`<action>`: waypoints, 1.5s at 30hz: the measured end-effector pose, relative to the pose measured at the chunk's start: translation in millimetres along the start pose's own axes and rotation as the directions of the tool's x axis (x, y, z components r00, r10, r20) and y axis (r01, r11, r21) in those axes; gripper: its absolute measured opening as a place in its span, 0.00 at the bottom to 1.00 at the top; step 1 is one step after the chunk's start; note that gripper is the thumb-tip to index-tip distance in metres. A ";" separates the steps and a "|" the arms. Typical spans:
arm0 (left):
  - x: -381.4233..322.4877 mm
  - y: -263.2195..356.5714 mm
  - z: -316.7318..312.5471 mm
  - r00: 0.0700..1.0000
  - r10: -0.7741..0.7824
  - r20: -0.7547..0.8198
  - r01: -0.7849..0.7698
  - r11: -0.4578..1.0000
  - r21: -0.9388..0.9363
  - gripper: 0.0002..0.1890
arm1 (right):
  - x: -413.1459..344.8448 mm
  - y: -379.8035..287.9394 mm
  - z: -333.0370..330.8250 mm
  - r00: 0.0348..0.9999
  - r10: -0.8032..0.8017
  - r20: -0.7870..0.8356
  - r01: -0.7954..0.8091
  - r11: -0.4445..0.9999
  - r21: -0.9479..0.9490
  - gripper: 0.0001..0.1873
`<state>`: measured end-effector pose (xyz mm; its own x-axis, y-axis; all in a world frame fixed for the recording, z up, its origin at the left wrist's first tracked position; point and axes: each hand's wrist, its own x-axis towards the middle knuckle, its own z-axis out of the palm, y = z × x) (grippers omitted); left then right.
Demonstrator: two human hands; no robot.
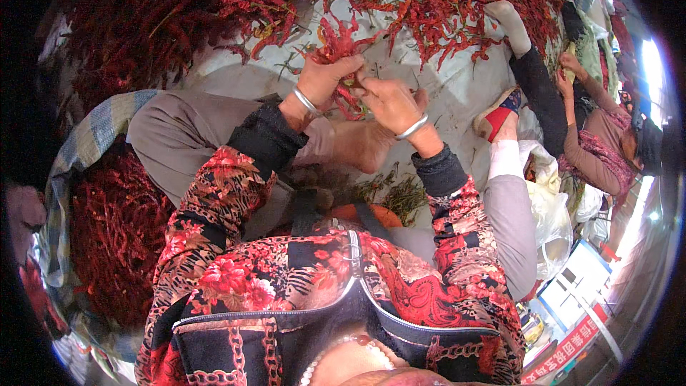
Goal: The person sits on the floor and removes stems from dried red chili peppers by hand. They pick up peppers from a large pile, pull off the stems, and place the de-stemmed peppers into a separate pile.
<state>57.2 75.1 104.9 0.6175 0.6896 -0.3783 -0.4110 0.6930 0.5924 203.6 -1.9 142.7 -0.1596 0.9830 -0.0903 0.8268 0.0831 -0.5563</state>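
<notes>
My left hand (327, 81) grips a bunch of dried red chilies (338, 43), whose tips fan out above the thumb. More chilies of the bunch (348, 97) poke out below the palm. Close beside it, my right hand (395, 104) has its thumb and forefinger pinched at the stem side of the bunch; the fingers partly hide the stem there. Both wrists wear silver bangles. Under the hands lies a pale sheet (455, 91) strewn with bits of stem, and my bare foot (359, 145) rests just below them.
A large heap of dried red chilies (161, 16) spreads across the far side. On the left, an open striped woven sack (102, 112) holds more chilies (118, 230). Loose stems (402, 198) lie near my lap. Plastic bags (552, 225) and another seated person (600, 139) are at right.
</notes>
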 end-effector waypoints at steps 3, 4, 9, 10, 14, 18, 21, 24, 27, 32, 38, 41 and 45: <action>4.4 0.6 -5.9 1.000 -0.004 -0.016 0.004 1.000 -0.019 0.03 | -7.6 -34.6 -17.5 0.950 -0.156 0.272 -0.105 0.660 0.744 0.10; 5.0 0.6 -8.2 0.999 -0.004 -0.034 0.003 1.000 -0.022 0.03 | -5.8 -50.7 -28.6 0.861 -0.252 0.441 -0.189 0.647 0.739 0.10; -2.7 6.6 -9.2 0.999 0.012 -0.043 -0.010 0.999 0.043 0.05 | 21.5 -15.9 -50.0 0.967 -0.190 0.171 0.081 0.863 0.498 0.10; -1.5 1.8 -11.0 0.997 0.023 -0.079 -0.019 0.998 0.059 0.05 | 33.4 11.4 -52.9 0.997 0.042 0.057 -0.061 0.914 0.400 0.11; 0.7 -0.8 -7.7 0.985 0.063 -0.160 -0.047 0.994 0.100 0.05 | 104.8 77.8 -29.3 0.890 0.233 -0.391 -0.275 0.960 -0.055 0.21; 6.8 -6.6 -10.3 0.964 0.182 -0.196 -0.145 0.971 0.191 0.08 | 150.3 84.8 -7.9 0.840 0.472 -0.268 -0.526 0.829 -0.191 0.25; 9.0 -7.1 -11.0 0.961 0.178 -0.213 -0.132 0.968 0.213 0.08 | 131.7 107.1 -7.1 0.840 0.408 -0.358 -0.350 0.911 0.218 0.14; 7.1 1.1 -5.0 0.983 0.103 -0.154 -0.071 0.977 0.200 0.08 | 91.8 106.5 -25.3 0.808 0.589 -0.004 -0.402 0.556 0.727 0.11; 10.2 -2.0 -8.4 0.984 0.116 -0.132 -0.094 0.983 0.157 0.07 | 62.1 102.5 -30.7 0.880 0.462 0.113 -0.279 0.307 0.910 0.12; 10.0 -3.4 -14.7 0.968 0.152 -0.199 -0.117 0.977 0.178 0.05 | 39.6 111.2 -19.1 0.834 0.214 -0.509 -0.203 0.976 0.078 0.13; -17.6 12.3 -23.3 0.978 0.099 -0.182 -0.103 0.995 -0.011 0.06 | 28.1 138.3 -11.4 0.770 0.274 -0.576 -0.241 0.961 0.135 0.14; -33.2 7.7 -50.9 0.975 0.071 -0.210 -0.089 0.993 -0.074 0.06 | 7.6 143.4 -26.8 0.784 0.597 -0.167 -0.250 0.551 0.796 0.15; -49.0 -2.0 -61.0 0.962 0.042 -0.271 -0.064 0.995 -0.074 0.06 | -10.5 123.0 -13.9 0.889 0.426 -0.170 -0.339 0.860 0.381 0.17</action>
<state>-13.2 52.8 78.8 0.3946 0.7494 -0.5317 -0.4983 0.6607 0.5614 314.4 0.3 86.7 0.3022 0.9367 -0.1768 0.5593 -0.3244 -0.7628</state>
